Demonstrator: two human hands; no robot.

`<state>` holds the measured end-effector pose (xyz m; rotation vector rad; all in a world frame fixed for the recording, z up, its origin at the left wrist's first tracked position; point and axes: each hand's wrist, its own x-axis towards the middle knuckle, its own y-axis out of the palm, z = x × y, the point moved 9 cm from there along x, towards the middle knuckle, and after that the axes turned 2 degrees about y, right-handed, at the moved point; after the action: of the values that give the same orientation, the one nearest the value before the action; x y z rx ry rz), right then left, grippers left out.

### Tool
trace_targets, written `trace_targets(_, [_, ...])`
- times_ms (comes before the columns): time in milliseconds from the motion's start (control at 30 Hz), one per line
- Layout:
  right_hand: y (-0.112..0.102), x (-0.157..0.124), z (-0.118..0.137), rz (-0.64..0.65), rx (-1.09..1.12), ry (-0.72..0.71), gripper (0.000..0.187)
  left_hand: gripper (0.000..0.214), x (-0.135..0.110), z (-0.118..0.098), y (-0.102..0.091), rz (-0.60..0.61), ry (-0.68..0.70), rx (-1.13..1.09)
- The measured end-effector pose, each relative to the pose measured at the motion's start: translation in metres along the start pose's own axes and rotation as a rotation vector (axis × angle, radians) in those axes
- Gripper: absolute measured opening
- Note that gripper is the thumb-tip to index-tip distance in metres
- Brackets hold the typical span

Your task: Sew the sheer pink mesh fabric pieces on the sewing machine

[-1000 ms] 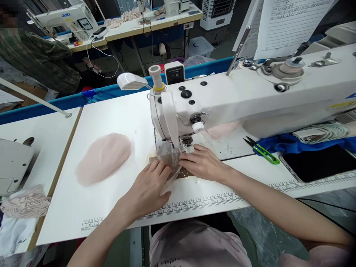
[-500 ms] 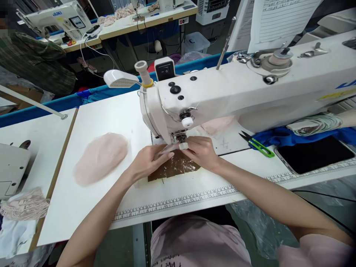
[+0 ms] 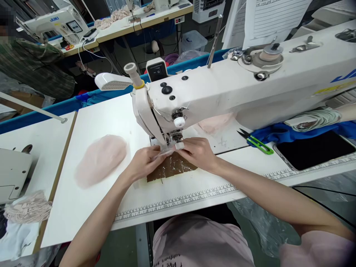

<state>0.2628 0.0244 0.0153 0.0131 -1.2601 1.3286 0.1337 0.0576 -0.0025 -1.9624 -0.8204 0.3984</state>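
Note:
Both my hands are at the needle area of a white sewing machine (image 3: 217, 96). My left hand (image 3: 146, 161) pinches one end of a thin, sheer pale fabric strip (image 3: 164, 152), left of the presser foot. On the other side, my right hand (image 3: 198, 152) has its fingers closed on the fabric close to the needle; the fingertips are partly hidden by the machine head. Under my hands lies a brown taped sheet (image 3: 171, 168) on the white table. A sheer pink fabric piece (image 3: 101, 159) rests to the left, and another pink piece (image 3: 215, 123) lies behind the machine head.
Green-handled thread snips (image 3: 257, 142), a phone (image 3: 314, 150) and blue cloth (image 3: 268, 135) lie at the right. A printed ruler (image 3: 178, 202) runs along the table's front edge. A person in a plaid shirt (image 3: 33, 66) is at the far left, near another sewing machine (image 3: 58, 24).
My left hand has moved slightly left, its fingers closing more tightly on the fabric. My right hand stays beside the needle. The whole view has shifted a little.

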Motion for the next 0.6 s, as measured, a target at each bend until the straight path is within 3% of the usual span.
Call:
trace_targets(167, [0.005, -0.008, 0.011, 0.136, -0.050, -0.119, 0.021, 0.035, -0.020, -0.033, 0.012, -0.187, 0.282, 0.395])
trace_targets(300, [0.011, -0.012, 0.021, 0.253, -0.137, -0.251, 0.020, 0.014, -0.030, -0.053, 0.017, -0.299, 0.371, 0.592])
trace_targets(600, [0.012, -0.014, 0.032, 0.251, -0.198, -0.341, 0.020, 0.033, -0.039, -0.047, 0.031, -0.190, 0.319, 0.635])
